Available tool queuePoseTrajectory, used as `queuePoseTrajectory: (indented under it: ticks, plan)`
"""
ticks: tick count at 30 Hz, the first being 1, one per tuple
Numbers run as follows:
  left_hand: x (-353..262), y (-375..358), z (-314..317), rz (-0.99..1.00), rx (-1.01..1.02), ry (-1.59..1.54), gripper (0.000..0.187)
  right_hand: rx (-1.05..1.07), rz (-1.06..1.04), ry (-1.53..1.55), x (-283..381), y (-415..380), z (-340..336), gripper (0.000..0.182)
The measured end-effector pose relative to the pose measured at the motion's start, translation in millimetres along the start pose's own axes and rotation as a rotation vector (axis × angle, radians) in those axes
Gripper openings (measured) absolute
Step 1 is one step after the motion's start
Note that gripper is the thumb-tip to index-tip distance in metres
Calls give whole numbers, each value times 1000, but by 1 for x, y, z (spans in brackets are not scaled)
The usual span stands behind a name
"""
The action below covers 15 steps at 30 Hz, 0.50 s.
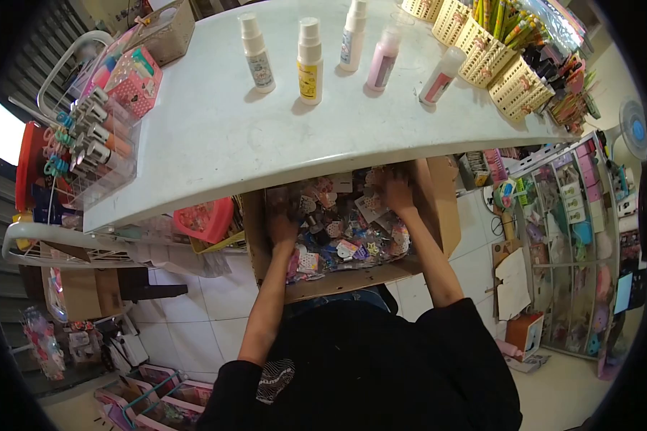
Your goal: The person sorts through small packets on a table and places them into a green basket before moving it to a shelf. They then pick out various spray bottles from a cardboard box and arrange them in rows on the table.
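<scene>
2 hands, left hand (284,224) and right hand (397,192), dig among packets (341,230) in a cardboard box (446,215); grip unclear.

White tabletop (216,129): five small plastic spray bottles (310,52); cream woven baskets of pens (492,54); clear plastic organiser of markers (101,147); pink perforated basket (138,82). Glass display shelf of trinkets (575,244) at right

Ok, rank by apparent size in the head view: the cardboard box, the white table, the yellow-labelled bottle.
1. white table, largest.
2. cardboard box, which both hands reach into.
3. yellow-labelled bottle, smallest.
The fisheye lens distorts sizes, but the gaps look clear.
</scene>
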<state>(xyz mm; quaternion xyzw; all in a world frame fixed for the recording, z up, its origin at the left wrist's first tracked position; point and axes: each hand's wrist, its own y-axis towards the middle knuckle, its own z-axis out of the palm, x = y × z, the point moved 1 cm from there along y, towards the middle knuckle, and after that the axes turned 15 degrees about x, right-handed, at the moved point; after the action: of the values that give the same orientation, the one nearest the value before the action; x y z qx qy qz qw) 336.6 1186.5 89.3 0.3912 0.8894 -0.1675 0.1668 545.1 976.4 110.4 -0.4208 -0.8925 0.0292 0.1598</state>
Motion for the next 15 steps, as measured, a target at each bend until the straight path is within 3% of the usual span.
queuePoseTrajectory:
  ticks: [2, 5, 7, 11, 13, 15]
  plan:
    - [16, 2, -13, 199, -58, -336, 39, 48, -21, -85, -2, -1, 14, 61]
    - [16, 3, -4, 274, -213, -270, 33, 18, -93, 122, 21, -4, 25, 63]
    - [13, 2, 2, 293, -181, -253, 36, 267, -262, -87, 36, 0, 49, 66]
    - [13, 1, 15, 272, -123, -103, 41, 250, -48, -62, 88, -39, 40, 66]
    - [12, 1, 16, 284, -130, -126, 42, 403, 12, -40, 109, -49, 31, 71]
    - [7, -1, 12, 297, -139, -146, 43, 327, -168, 60, 118, -49, 76, 77]
